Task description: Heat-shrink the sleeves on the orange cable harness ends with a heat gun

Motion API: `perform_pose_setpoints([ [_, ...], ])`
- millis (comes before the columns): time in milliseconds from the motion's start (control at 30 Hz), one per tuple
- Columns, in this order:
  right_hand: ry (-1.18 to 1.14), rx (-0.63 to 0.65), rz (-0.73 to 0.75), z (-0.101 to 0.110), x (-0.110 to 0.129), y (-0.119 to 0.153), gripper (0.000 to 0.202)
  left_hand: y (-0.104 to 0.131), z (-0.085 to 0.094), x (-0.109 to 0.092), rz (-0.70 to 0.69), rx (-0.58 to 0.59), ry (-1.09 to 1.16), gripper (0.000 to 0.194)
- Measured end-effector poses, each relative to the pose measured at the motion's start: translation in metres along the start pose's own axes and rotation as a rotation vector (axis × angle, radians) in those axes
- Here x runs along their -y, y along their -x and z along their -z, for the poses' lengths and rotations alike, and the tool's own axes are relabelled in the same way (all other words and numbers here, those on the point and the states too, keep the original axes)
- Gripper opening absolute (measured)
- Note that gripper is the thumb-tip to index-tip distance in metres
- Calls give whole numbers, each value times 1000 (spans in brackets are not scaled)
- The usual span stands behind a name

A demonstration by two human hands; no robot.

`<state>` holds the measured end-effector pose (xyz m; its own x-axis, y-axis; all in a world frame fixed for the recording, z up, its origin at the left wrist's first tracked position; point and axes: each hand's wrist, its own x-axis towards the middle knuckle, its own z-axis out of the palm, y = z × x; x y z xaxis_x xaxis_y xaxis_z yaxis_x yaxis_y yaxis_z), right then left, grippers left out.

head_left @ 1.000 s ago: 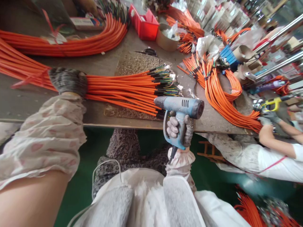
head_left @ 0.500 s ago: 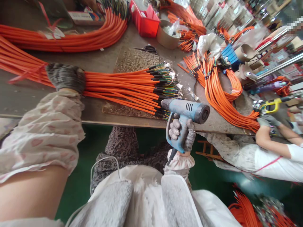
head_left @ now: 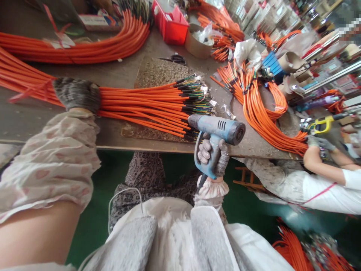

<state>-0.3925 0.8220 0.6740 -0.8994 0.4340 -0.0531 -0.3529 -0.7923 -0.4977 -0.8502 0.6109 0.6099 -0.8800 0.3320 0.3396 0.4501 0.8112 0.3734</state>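
My left hand (head_left: 77, 94), in a dark grey knitted glove, is closed around a bundle of orange cables (head_left: 141, 101) lying on the workbench. The cables fan out to the right over a speckled board (head_left: 160, 73) and end in black sleeves (head_left: 188, 109) with thin coloured wires. My right hand (head_left: 213, 154), in a light grey glove, grips the handle of a blue heat gun (head_left: 220, 128). The gun's dark nozzle points left, at the black sleeves near the bench's front edge. Part of the lower cable ends is hidden behind the gun.
A curved orange cable bundle (head_left: 93, 52) lies at the back left, beside a red bin (head_left: 172, 28) and a cardboard ring (head_left: 199, 43). More cables (head_left: 259, 113) lie to the right, where a co-worker's gloved hands (head_left: 320, 143) are near a yellow-handled tool (head_left: 323, 125).
The heat gun and my right hand have shifted slightly left along the cable ends. My left hand keeps its hold on the bundle.
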Motion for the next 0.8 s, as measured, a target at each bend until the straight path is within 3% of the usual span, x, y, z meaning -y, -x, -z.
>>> perform_pose_setpoints([
  [167,54,-90,112,-9,5,8,38,-2,-3,2,16,-10,28,70],
  [400,90,-203,179,-22,4,16,51,3,3,-4,38,-2,18,64],
  [600,69,-217,176,-21,3,15,47,2,7,-8,76,62,-60,67],
  [800,72,-205,170,-21,2,15,49,-2,-4,5,29,-9,6,64],
])
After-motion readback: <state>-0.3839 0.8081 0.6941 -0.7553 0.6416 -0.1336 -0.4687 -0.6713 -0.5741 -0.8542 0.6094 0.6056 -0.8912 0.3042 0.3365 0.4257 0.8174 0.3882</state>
